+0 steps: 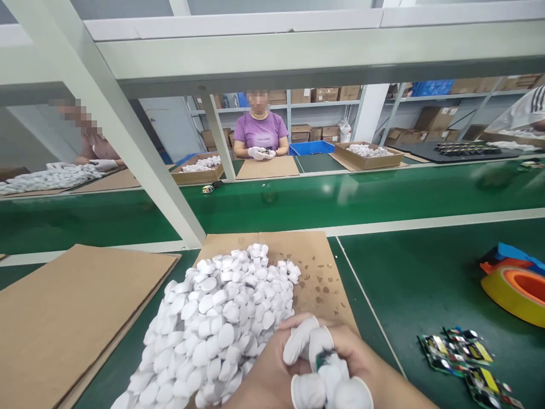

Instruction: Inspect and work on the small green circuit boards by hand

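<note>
My left hand and my right hand meet at the bottom centre, with white covers on several fingertips. Between the fingers, both hands hold a small dark green part, mostly hidden by the fingers. Beside my left hand lies a large heap of small white pieces on a brown cardboard sheet. Several green circuit boards with yellow and black parts lie on the green table to the right of my right hand.
At the right edge is a yellow and orange tape roll. Cardboard sheets lie at left. A slanted white post rises before a green conveyor. Across it, people sit near boxes of white pieces and a blue bin.
</note>
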Demonstrator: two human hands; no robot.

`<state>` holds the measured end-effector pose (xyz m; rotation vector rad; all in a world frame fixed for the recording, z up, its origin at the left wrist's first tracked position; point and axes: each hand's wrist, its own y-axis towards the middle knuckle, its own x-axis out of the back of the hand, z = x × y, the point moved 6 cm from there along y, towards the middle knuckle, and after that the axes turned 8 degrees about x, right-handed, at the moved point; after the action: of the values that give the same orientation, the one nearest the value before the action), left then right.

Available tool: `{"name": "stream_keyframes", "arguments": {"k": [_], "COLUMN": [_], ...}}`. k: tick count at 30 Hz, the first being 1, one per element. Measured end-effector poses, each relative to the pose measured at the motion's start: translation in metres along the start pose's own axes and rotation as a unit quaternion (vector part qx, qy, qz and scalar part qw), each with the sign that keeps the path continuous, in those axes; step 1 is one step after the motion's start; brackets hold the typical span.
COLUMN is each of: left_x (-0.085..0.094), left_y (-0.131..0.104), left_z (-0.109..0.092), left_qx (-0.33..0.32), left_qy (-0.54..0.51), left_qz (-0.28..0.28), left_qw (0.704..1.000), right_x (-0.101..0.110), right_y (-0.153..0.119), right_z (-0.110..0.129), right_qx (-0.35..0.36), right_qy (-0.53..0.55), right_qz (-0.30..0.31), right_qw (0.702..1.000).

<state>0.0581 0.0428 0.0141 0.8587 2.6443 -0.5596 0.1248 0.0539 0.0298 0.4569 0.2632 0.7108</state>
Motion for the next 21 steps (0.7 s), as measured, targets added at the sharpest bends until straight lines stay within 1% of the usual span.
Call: {"name": "stream_keyframes", "arguments": {"k": [3,6,8,10,14,17,19,21], "left_x": [-0.005,-0.005,-0.003,-0.003,-0.001,0.001,0.005,0.007], "left_y": [-0.006,-0.008,-0.007,-0.005,-0.003,-0.002,-0.001,0.000], "left_z": [-0.010,-0.013,-0.010,-0.006,0.000,0.003,0.003,0.002], "left_qx": [-0.015,-0.021,-0.019,-0.017,-0.016,-0.016,-0.026,-0.038], "left_qy": [0.035,0.046,0.040,0.018,-0.023,-0.004,0.018,0.018], "left_qz": [0.020,0.022,0.027,0.036,0.033,0.027,0.018,0.006], "left_qw": [0.999,0.998,0.999,0.999,0.999,0.999,0.999,0.999], "right_x": [0.000,0.002,0.001,-0.001,-0.001,0.000,0.000,-0.001], "right_y": [-0.003,-0.004,-0.004,-0.003,-0.002,-0.002,-0.001,0.000], "right_z": [-0.007,-0.008,-0.007,-0.004,-0.003,-0.002,-0.002,-0.001], "right_qx": [-0.004,0.023,0.025,0.010,-0.024,-0.022,-0.039,-0.052], "right_qy": [-0.018,-0.023,-0.008,-0.006,-0.023,0.000,0.020,0.025], "right_qz": [-0.003,-0.009,-0.001,0.006,-0.006,-0.005,0.007,0.025], "right_qw": [1.000,0.999,1.000,1.000,0.999,1.000,0.999,0.998]}}
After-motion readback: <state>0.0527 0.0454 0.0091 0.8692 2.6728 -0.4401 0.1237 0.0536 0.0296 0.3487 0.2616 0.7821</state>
